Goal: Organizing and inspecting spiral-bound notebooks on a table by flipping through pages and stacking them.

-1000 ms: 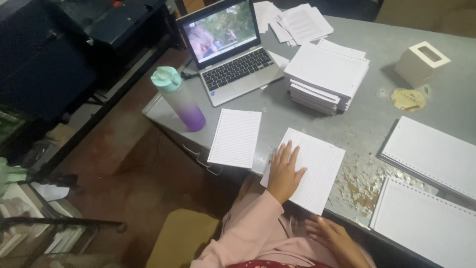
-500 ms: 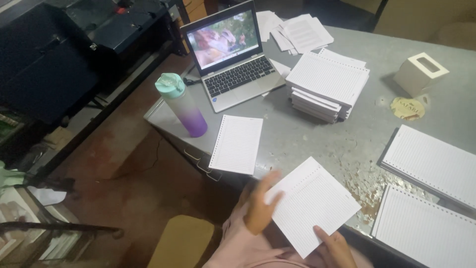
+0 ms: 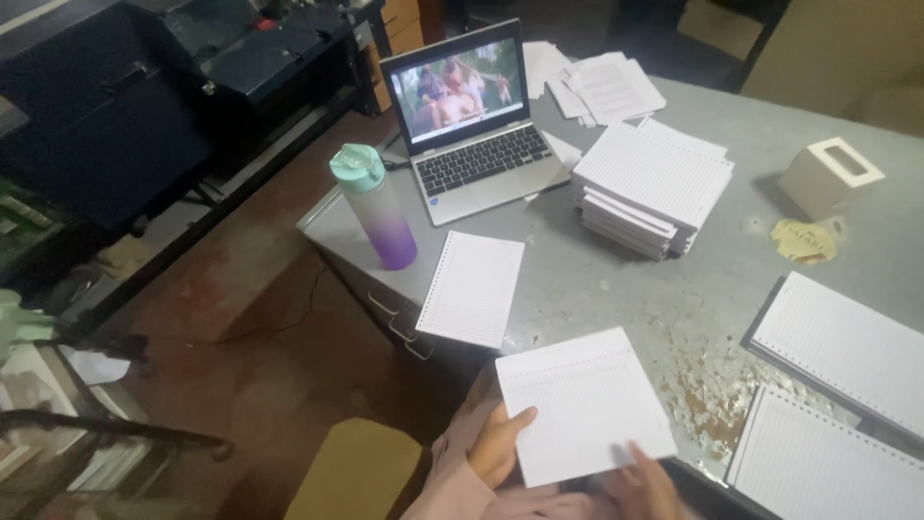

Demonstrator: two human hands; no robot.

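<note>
Both hands now grip the paper stack — left hand pinching its near-left edge, right hand underneath the near edge — lifted off the table, no longer pressed flat.

1. Laptops: one, open, at 11 o'clock on the table.
2. Water bottles: one, at 9 o'clock of the laptop.
3. Tall stacks of punched sheets: one, at 1 o'clock.
4. Single ruled sheets lying flat: one, centre.
5. Small open boxes: one, at 2 o'clock.
6. Hands: two, left hand and right hand, at 6 o'clock.
</note>
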